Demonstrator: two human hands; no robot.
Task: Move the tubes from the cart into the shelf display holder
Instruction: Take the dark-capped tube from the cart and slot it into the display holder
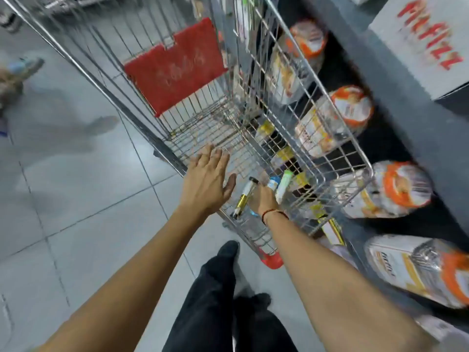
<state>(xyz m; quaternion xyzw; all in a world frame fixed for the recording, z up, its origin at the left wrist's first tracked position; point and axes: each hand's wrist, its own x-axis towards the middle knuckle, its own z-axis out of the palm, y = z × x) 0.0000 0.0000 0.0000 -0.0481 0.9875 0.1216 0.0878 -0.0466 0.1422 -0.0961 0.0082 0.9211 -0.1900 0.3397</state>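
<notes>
Forearms fill the near view, and both hands reach down into the cart (299,80). Left hand (206,184) is open and empty, fingers spread flat just over the wire floor, gripping nothing. Just right of it, the right hand (262,199) is closed around a bunch of tubes: a gold-and-white tube (243,198) sticks out on its left side and a pale green tube (284,186) with a blue-and-white one beside it pokes out past the fingers. More small yellow packs lie beyond that hand along the cart's right wall; blur keeps me from saying whether they are tubes. Right of the cart, a dark shelf carries orange-capped packs (352,107); no display holder shows. The main risk, as I judge it, is the loose bundle: several tubes in one fist, pointing different ways, could slide out on the lift and drop through the cart's wire grid or onto the floor (76,194). A tube end could also snag the wire wall, pulling the bunch apart.
</notes>
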